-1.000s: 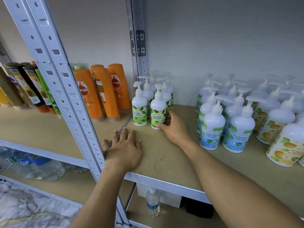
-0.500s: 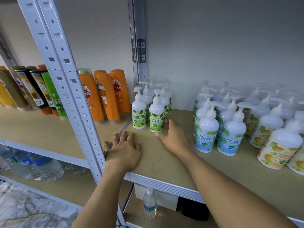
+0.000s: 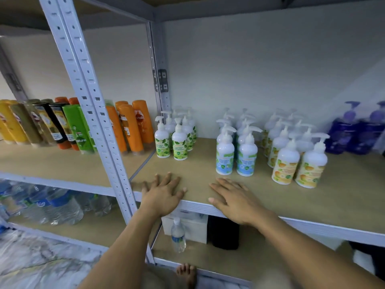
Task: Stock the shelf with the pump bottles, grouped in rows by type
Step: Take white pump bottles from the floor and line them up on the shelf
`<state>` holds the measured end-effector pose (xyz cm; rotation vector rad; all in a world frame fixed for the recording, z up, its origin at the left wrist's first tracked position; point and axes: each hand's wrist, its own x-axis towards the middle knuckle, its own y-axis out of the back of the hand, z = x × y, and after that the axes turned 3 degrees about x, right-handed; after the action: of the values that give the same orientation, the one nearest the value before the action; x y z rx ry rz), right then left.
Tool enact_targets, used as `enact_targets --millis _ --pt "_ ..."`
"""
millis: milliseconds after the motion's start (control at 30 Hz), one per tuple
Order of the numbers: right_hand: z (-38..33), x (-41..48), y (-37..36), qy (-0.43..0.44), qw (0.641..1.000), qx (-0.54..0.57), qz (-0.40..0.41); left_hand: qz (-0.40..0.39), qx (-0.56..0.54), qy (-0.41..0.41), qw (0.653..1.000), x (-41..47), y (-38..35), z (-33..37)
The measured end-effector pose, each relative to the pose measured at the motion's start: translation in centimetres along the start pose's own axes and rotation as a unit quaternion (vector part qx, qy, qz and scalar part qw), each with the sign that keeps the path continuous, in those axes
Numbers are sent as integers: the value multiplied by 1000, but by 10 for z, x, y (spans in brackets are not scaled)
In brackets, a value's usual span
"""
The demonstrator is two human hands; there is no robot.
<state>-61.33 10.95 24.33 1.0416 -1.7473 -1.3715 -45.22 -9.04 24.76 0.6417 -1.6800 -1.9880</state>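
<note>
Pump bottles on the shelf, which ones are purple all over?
The purple bottles at the shelf's far right end. The green-label bottles, blue-label bottles and orange-label bottles are all white.

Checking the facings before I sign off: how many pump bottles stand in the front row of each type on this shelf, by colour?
Green-leaf label bottles: 2
Blue label bottles: 2
Orange-fruit label bottles: 2
Purple bottles, in view: 2
Total: 8
</note>
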Motion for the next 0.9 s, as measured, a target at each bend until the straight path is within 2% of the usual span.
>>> enact_targets --millis 200,367,467,533,633,767,900 --pt "63 -102 13 -60 997 -8 42 -5 0 -75 997 -43 -13 55" --pt "105 -204 4 -96 990 17 102 14 9 -184 983 -82 -37 125" --pt "124 -279 -17 -168 980 52 95 32 -8 -265 964 -111 -64 177" --pt "133 -335 -35 -212 969 81 94 9 -23 -317 948 -131 -85 212" --pt "138 -427 -65 -285 946 124 94 -69 -2 -414 908 -158 -113 259" --pt "128 -541 -97 -395 903 145 86 -137 -16 -475 869 -198 -136 317" --pt "103 -629 -122 -494 848 171 85 -179 -10 -565 806 -254 -169 373"
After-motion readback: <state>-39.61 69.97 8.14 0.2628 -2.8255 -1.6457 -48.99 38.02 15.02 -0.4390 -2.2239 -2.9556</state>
